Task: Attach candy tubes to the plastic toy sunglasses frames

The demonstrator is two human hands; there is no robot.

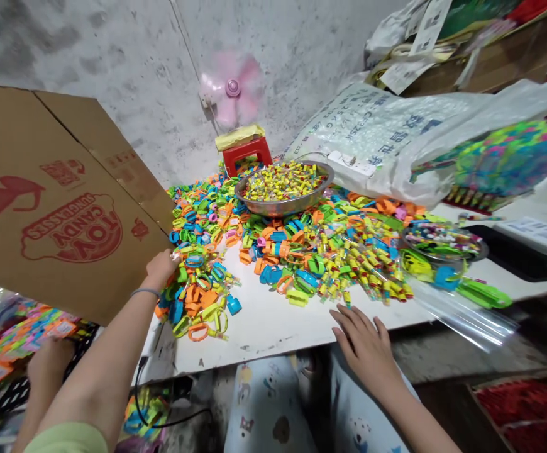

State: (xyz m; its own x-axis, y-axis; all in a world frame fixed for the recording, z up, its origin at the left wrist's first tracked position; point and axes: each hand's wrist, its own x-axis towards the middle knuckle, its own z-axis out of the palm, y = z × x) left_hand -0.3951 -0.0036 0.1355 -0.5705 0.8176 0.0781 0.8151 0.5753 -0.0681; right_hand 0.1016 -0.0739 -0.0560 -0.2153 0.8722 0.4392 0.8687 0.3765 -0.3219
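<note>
My left hand (161, 267), with a thin band at the wrist, reaches to the left side of the pile, beside the cardboard box (70, 207). Its fingers look curled, and what they hold, if anything, is hidden. Around it lie plastic toy wristbands (198, 296) in orange, blue, green and yellow. My right hand (363, 340) rests at the table's front edge, fingers spread and holding nothing. Just beyond its fingertips are small clear tubes with yellow-and-red labels (363, 267). A metal bowl (285, 206) heaped with small yellow-labelled pieces sits amid the pile.
Behind the bowl, a pink fan (232, 88) stands near a red stool (248, 153). At right are a large white sack (372, 119), a power strip (351, 163), a smaller bowl (446, 251), a dark flat object (523, 251) and clear plastic bags (462, 318). A cable (136, 393) hangs lower left.
</note>
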